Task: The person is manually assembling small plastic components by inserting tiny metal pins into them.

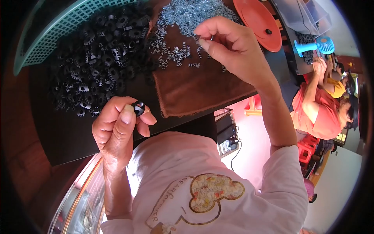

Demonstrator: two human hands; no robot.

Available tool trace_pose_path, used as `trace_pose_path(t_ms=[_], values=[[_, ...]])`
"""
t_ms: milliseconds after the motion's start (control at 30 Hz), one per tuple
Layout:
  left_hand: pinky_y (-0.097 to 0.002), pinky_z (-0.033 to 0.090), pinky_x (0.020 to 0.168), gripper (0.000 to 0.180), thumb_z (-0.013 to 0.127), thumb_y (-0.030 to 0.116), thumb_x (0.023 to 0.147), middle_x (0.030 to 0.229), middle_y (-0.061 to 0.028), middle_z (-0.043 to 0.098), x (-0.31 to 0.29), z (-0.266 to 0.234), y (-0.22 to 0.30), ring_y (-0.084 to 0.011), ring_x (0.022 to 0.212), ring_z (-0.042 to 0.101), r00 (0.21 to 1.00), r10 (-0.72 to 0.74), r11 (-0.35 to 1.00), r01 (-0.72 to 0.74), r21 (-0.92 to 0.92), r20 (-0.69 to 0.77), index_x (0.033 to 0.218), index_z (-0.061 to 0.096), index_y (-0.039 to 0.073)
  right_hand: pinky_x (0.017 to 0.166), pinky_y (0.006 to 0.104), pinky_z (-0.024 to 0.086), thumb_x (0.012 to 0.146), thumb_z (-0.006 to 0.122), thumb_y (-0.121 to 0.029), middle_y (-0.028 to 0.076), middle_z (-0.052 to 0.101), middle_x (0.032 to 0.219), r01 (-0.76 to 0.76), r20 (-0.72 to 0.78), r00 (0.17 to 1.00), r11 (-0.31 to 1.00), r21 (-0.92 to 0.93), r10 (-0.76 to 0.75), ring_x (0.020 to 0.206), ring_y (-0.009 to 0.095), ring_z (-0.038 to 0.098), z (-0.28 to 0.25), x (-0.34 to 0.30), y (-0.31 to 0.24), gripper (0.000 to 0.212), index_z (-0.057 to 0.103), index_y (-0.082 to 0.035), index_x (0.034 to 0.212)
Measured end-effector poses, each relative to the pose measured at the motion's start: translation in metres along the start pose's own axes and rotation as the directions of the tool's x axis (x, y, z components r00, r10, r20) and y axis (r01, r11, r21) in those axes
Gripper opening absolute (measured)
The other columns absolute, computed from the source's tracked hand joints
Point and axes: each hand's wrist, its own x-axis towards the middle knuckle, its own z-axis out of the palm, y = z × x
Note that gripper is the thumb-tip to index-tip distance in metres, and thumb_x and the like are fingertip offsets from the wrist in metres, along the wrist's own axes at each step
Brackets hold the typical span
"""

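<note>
Presumably for short reaches, the left hand [117,121] pinches a black piece [138,109] by its heap [103,48], the right hand [235,46], pinch nearly closed near springs [194,15], perhaps gripping one.

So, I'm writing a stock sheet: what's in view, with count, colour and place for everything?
Table: one, dark, upper half
Toothed pieces: many, black, heaped left
Springs: many, silvery, top centre
Cloth: one, brown, beneath springs
Basket: one, teal, upper left
Disc: one, red-orange, right of springs
Fan: one, blue, upper right
Bins: count unclear, translucent, upper right
Stools: several, red, right background
Co-workers: at least two, red and yellow tops, right
Shirt: one, white, lower centre
Left hand: one, bare, pinching a black piece
Right hand: one, bare, over springs
</note>
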Motion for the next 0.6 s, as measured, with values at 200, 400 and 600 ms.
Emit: trace_pose_path(t_ms=[200, 400, 600], values=[[-0.0239, 0.047, 0.058, 0.024, 0.055, 0.02, 0.1, 0.081, -0.0104, 0.067, -0.001, -0.001, 0.0, -0.0108, 0.06, 0.055, 1.0, -0.003, 1.0, 0.003, -0.006, 0.0, 0.102, 0.061, -0.003, 0.057, 0.0261, 0.042, 0.087, 0.067, -0.007, 0.002, 0.056, 0.069, -0.04, 0.033, 0.999, 0.999, -0.037, 0.041, 0.062, 0.008, 0.048, -0.003, 0.002, 0.001, 0.009, 0.06, -0.001, 0.085], [-0.0243, 0.048, 0.059, 0.024, 0.054, 0.02, 0.1, 0.082, -0.0107, 0.067, -0.001, -0.001, 0.001, -0.011, 0.06, 0.055, 1.0, -0.003, 1.0, 0.003, -0.02, -0.002, 0.102, 0.061, -0.003, 0.059, 0.0283, 0.043, 0.087, 0.064, -0.003, 0.006, 0.059, 0.075, 0.052, -0.053, 0.997, 0.993, -0.109, -0.058, 0.063, 0.015, 0.053, 0.004, -0.001, 0.006, 0.004, 0.061, -0.002, 0.089], [-0.0247, 0.048, 0.059, 0.025, 0.055, 0.021, 0.099, 0.081, -0.0106, 0.067, -0.001, -0.002, 0.0, -0.011, 0.06, 0.055, 1.0, -0.007, 1.0, 0.007, -0.016, 0.009, 0.102, 0.061, -0.003, 0.058, 0.0293, 0.043, 0.087, 0.064, -0.005, 0.007, 0.057, 0.072, 0.14, -0.066, 0.987, 0.986, -0.095, -0.147, 0.061, 0.019, 0.052, 0.007, 0.0, 0.003, 0.005, 0.061, -0.002, 0.088]])
